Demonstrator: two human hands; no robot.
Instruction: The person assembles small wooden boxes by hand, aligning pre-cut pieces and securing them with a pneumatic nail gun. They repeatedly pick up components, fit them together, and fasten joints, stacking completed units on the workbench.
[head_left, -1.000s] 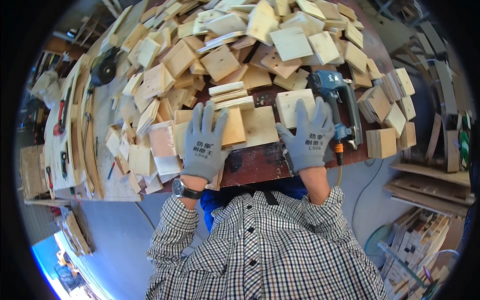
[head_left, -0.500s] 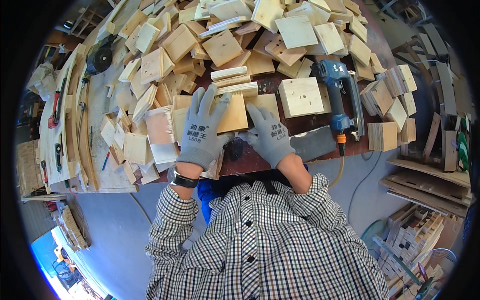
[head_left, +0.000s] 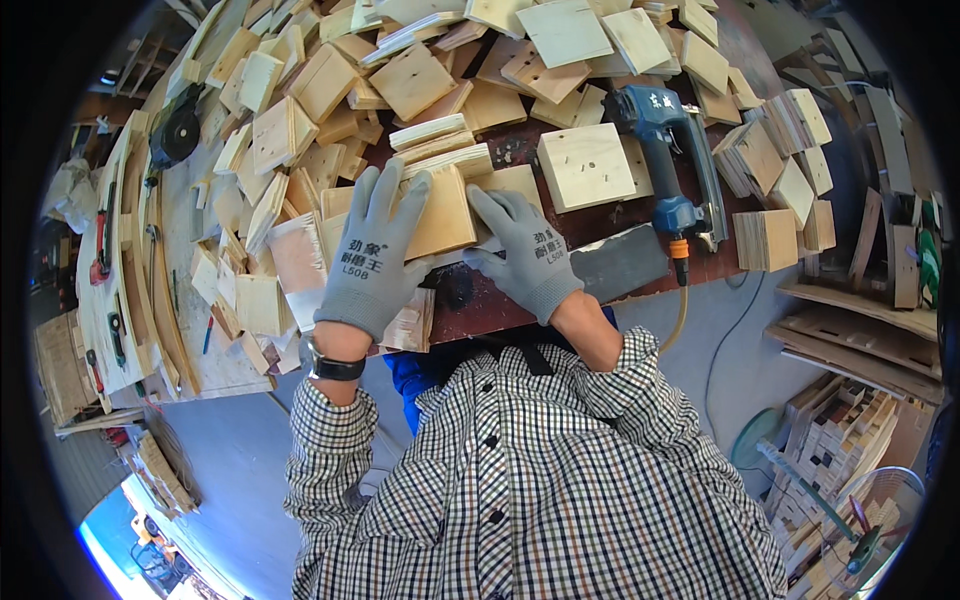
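Note:
Both my hands wear grey gloves and meet at a pale wooden block (head_left: 443, 218) near the table's front edge. My left hand (head_left: 375, 255) lies along the block's left side, long fingers reaching forward and thumb at the near edge. From the other side, my right hand (head_left: 525, 255) has its index finger against the block's right edge, thumb close to the near corner. Just beyond the block are stacked thin wooden pieces (head_left: 440, 145). To the right sits a square block (head_left: 587, 170) with small marks on top, beside a blue air nailer (head_left: 660, 160) lying on the table.
A large heap of square wooden pieces (head_left: 410, 82) covers the far side. Stacked blocks (head_left: 768, 240) stand at the right edge. A yellowish hose (head_left: 678, 322) drops from the nailer over the table edge. An angle grinder (head_left: 178, 135) and a red-handled tool (head_left: 102, 245) lie left.
The view has turned slightly, so the table things appear farther left. Both hands stay at the same block, with their finger positions little changed.

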